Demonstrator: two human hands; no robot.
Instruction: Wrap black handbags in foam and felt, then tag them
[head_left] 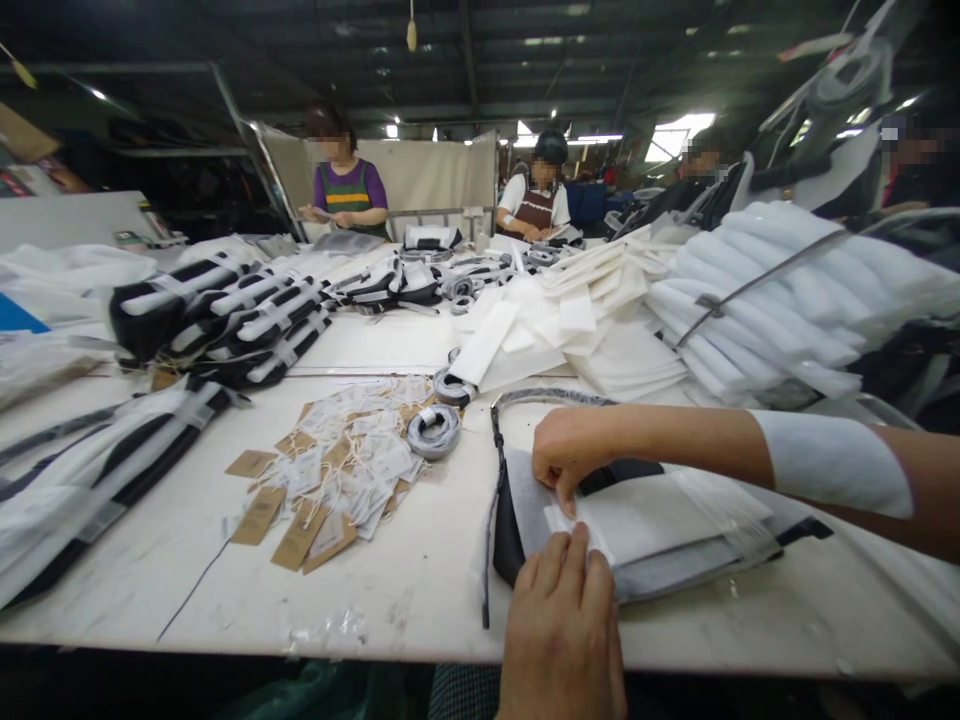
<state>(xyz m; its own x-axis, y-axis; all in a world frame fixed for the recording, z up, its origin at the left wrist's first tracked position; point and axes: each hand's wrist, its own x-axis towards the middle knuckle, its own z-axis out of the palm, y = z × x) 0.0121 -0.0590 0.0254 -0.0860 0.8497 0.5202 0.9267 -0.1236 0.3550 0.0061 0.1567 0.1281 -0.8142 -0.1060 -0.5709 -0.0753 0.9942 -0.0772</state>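
Observation:
A black bag [508,535] lies near the table's front edge, partly covered by grey and white wrapping [660,520] with clear plastic across it. My right hand [574,450] reaches in from the right, its fingers curled and its thumb pressed down on the wrapping near a small white strip. From below, my left hand [562,625] meets the wrapping's near edge, fingers together and bent over it; its fingertips are close to my right thumb. A black strap [489,545] hangs along the bag's left side, and a plastic-covered handle [555,397] curves behind it.
Tags [352,460] and a wrapped coil [433,431] lie left of the bag. Wrapped black bags [247,310] fill the left side. White sheets [592,330] and a tied white bundle [795,290] stand behind, right. Two people [349,190] work across the table.

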